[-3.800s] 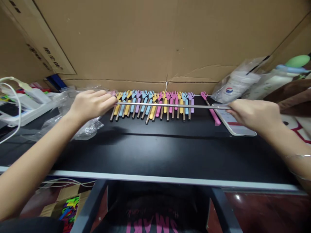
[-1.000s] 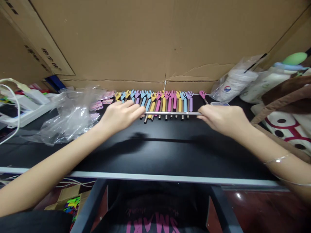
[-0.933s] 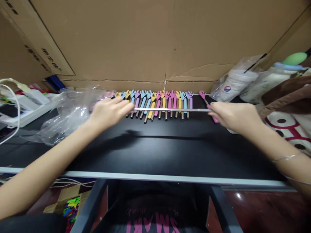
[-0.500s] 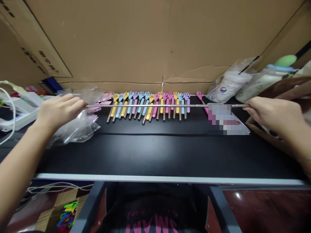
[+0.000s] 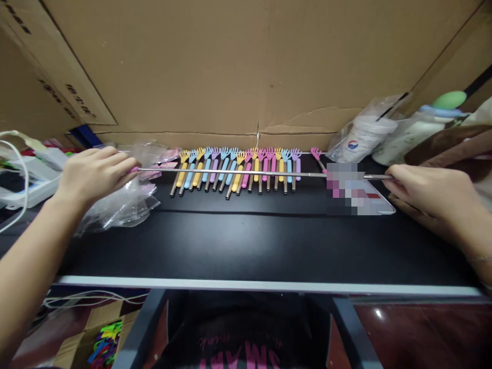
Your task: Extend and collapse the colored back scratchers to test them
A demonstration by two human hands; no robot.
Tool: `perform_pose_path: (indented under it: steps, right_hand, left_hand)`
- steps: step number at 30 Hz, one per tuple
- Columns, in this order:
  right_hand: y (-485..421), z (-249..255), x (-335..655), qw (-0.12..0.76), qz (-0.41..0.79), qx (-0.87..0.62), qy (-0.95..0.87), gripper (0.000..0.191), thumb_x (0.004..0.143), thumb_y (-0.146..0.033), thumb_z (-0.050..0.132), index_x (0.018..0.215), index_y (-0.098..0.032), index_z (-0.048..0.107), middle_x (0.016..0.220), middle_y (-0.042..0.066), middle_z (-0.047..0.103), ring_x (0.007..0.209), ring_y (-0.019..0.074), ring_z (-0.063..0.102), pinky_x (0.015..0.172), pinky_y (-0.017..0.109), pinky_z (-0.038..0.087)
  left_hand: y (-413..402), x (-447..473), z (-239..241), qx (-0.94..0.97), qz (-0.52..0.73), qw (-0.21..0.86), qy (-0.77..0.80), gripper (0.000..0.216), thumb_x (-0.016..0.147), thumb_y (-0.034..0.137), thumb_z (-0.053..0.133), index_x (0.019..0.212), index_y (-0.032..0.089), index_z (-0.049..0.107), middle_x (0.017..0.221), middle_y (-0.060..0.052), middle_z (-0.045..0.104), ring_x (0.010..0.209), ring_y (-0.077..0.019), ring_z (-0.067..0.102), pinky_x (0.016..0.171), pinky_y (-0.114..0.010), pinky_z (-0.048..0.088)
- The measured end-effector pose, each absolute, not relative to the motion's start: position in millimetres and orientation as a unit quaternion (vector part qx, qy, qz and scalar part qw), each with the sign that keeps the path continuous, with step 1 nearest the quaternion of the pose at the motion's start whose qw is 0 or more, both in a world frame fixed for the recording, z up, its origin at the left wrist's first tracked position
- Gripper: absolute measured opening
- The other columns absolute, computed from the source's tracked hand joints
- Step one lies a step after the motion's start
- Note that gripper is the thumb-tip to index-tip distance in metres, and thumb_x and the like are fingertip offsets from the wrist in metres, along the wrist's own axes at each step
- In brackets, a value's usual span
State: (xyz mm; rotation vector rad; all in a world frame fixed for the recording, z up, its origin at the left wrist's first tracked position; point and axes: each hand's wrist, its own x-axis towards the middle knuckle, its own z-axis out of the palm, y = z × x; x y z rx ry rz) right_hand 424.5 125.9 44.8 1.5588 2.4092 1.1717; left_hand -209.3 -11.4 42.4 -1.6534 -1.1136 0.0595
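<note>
A telescopic back scratcher point(image 5: 261, 173) is stretched out long, a thin metal rod running across the black table point(image 5: 246, 246). My left hand point(image 5: 94, 171) is closed on its left end, where a bit of pink shows. My right hand point(image 5: 430, 197) pinches the right end. The rod hangs just above a row of several collapsed back scratchers point(image 5: 236, 169) with yellow, blue, purple and pink hand-shaped heads, lined up against the cardboard wall. One pink scratcher point(image 5: 317, 156) lies apart to the right of the row.
Crumpled clear plastic bags point(image 5: 123, 200) lie under my left hand. A phone point(image 5: 361, 197) rests near my right hand. Bagged cups point(image 5: 361, 138) and bottles stand at the back right, a white power strip point(image 5: 26, 184) with cables at the far left. Cardboard point(image 5: 246, 72) walls the back.
A second ago the rod was short, with my hands close together over the row. My hands have since moved apart, drawing the rod out to its long length.
</note>
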Motion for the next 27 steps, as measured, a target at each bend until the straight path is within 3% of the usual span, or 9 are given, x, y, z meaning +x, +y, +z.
perform_pose_path:
  steps: [7, 13, 17, 27]
  right_hand:
    - [128.3, 40.3, 424.8, 0.008, 0.421, 0.452, 0.786, 0.028, 0.092, -0.037, 0.036, 0.075, -0.02, 0.049, 0.067, 0.007, 0.061, 0.058, 0.0175, 0.052, 0.05, 0.027, 0.018]
    - [120.2, 39.4, 379.9, -0.088, 0.466, 0.326, 0.818, 0.033, 0.092, -0.028, 0.032, 0.065, -0.019, 0.051, 0.055, 0.005, 0.058, 0.048, 0.0148, 0.046, 0.048, 0.025, 0.014]
    - [96.4, 36.5, 322.4, -0.135, 0.426, 0.275, 0.851, 0.035, 0.093, -0.033, 0.034, 0.067, -0.018, 0.052, 0.051, 0.003, 0.055, 0.044, 0.0132, 0.044, 0.048, 0.026, 0.012]
    - [75.2, 34.6, 259.6, -0.113, 0.334, 0.285, 0.891, 0.025, 0.092, -0.024, 0.039, 0.076, -0.017, 0.056, 0.061, 0.003, 0.061, 0.048, 0.013, 0.048, 0.05, 0.027, 0.012]
  left_hand:
    - [-6.6, -197.6, 40.8, -0.712, 0.005, 0.554, -0.432, 0.028, 0.094, 0.024, 0.04, 0.073, 0.021, 0.058, 0.063, 0.001, 0.06, 0.065, -0.0156, 0.049, 0.056, -0.024, 0.033]
    - [4.4, -144.1, 39.2, -0.774, -0.028, 0.466, -0.429, 0.031, 0.097, 0.033, 0.04, 0.077, 0.021, 0.061, 0.065, 0.0, 0.061, 0.064, -0.0152, 0.053, 0.057, -0.025, 0.034]
    - [13.6, -84.8, 37.5, -0.799, -0.065, 0.436, -0.409, 0.035, 0.097, 0.031, 0.039, 0.071, 0.02, 0.06, 0.061, -0.001, 0.059, 0.06, -0.0159, 0.055, 0.056, -0.027, 0.035]
    - [14.7, -20.8, 32.5, -0.83, -0.12, 0.394, -0.377, 0.03, 0.096, 0.028, 0.043, 0.071, 0.019, 0.057, 0.055, 0.0, 0.056, 0.052, -0.0156, 0.056, 0.051, -0.029, 0.032]
